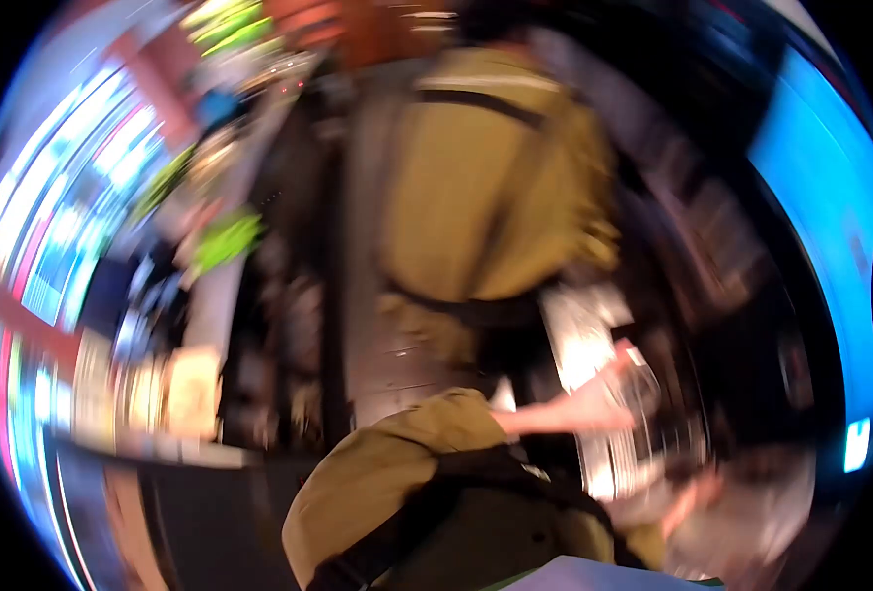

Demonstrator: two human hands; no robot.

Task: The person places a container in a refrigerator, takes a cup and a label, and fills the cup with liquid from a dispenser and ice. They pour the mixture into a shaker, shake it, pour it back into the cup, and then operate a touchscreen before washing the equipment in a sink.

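Heads up, the whole view is badly smeared, so only the big stuff is readable. The wearer's left hand [604, 399] reaches out to the right from a tan sleeve [397, 458], over a bright, shiny strip [586, 345] that looks like metal. Right at the end of that hand there's a clear container [643, 382], kinda cup-like. It sits at the fingers and looks like it touches them, but I honestly can't tell if they're wrapped around it or how far open they are.

The right hand [691, 502] is lower down and even blurrier, next to a big pale, greyish shape [762, 512]. Can't tell how open that one is either, or if it's got hold of anything.

Straight ahead, near the wearer, a co-worker in a tan shirt [476, 197] has their back turned, with dark straps crossing it. Off to the left runs a long table [222, 305] with something bright green [228, 241] on it and a tan, wood-coloured block [193, 392] near its close end. Super bright windows [72, 227] are beyond that. Way over on the right there's a large glowing blue panel [821, 187].
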